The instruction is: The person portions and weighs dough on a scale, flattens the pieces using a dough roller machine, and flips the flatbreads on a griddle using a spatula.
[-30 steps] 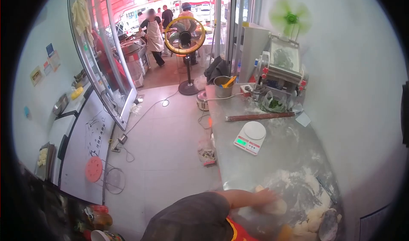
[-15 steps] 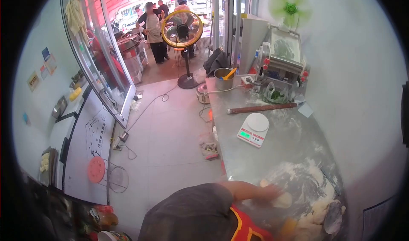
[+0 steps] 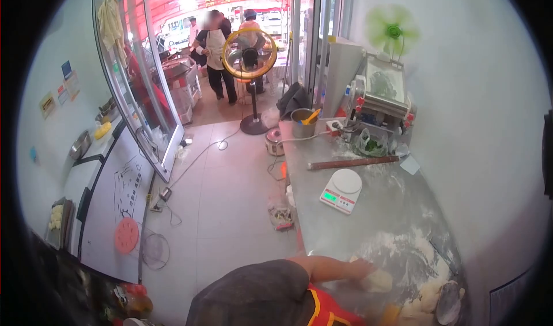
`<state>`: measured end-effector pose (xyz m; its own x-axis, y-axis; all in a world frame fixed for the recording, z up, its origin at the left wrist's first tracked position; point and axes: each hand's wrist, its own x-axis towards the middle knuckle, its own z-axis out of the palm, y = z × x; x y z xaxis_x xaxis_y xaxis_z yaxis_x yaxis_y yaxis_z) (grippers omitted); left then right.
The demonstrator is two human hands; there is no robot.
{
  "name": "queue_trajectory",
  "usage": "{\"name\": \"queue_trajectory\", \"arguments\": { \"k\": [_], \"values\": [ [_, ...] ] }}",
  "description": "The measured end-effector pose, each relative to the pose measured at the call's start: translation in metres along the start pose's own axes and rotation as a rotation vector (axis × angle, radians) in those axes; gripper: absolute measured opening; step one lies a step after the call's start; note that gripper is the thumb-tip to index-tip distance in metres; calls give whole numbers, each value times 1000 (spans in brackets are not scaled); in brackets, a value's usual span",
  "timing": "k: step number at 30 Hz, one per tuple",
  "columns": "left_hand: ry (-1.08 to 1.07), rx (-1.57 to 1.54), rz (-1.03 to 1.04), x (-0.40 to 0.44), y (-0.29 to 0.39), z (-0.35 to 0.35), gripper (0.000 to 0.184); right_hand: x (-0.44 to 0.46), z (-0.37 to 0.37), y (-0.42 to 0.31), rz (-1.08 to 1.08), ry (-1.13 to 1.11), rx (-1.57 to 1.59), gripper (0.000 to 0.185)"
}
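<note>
My left hand [image 3: 359, 269] reaches from a dark short sleeve across the metal table and is closed over the left part of a pale piece of dough [image 3: 378, 281]. Its fingers are partly blurred. The dough lies on the floured tabletop. A larger, lumpy mass of dough [image 3: 419, 308] sits at the bottom right, with a greyish, flour-dusted rounded object [image 3: 449, 304] against it. Beside that mass is a blurred yellow thing [image 3: 391, 314] that I cannot make out. My right hand does not show.
Farther up the table [image 3: 311, 210] are a white digital scale [image 3: 341, 191], a brown rolling pin [image 3: 352, 163], a bag of greens [image 3: 371, 144], a metal pot [image 3: 304, 124] and a dough roller machine [image 3: 383, 89]. A yellow-rimmed fan [image 3: 250, 55] stands near the doorway, with people beyond.
My left hand has shifted slightly left on the dough and is less blurred. The view has tilted a little, and a person outside has turned and moved right.
</note>
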<state>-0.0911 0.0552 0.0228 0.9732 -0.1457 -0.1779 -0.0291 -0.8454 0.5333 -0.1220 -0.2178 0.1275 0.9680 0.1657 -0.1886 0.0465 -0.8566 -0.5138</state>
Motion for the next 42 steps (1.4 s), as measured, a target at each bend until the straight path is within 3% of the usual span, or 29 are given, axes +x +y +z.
{"name": "queue_trajectory", "arguments": {
  "k": [5, 8, 16, 31, 38, 39, 40, 41, 42],
  "values": [
    [-26, 72, 56, -5, -4, -4, 103, -15, -13, -32, 3, 31, -11, 55],
    [2, 67, 81, -6, -5, 11, 102, 5, 23, 36, -105, 57, 196, 58],
    [122, 43, 100, -13, -6, 16, 98, -1, 22, 24, -34, 42, 24, 54],
    [17, 35, 73, -28, 8, -10, 98, 6, 30, 22, 58, 45, -22, 46],
    [79, 1, 36, -10, -1, 8, 86, 26, 37, 32, 201, 62, -68, 42],
    [132, 207, 129, -17, -5, 7, 76, 28, 36, 33, 278, 45, -104, 42],
    [201, 241, 89, -16, -5, 14, 89, 24, 38, 39, 167, 66, -91, 37],
    [108, 190, 32, -14, -9, 21, 102, 25, 48, 61, 111, 119, -131, 35],
    [148, 283, 0, -19, 1, 15, 106, 24, 51, 73, 88, 117, -166, 34]
  ]
}}
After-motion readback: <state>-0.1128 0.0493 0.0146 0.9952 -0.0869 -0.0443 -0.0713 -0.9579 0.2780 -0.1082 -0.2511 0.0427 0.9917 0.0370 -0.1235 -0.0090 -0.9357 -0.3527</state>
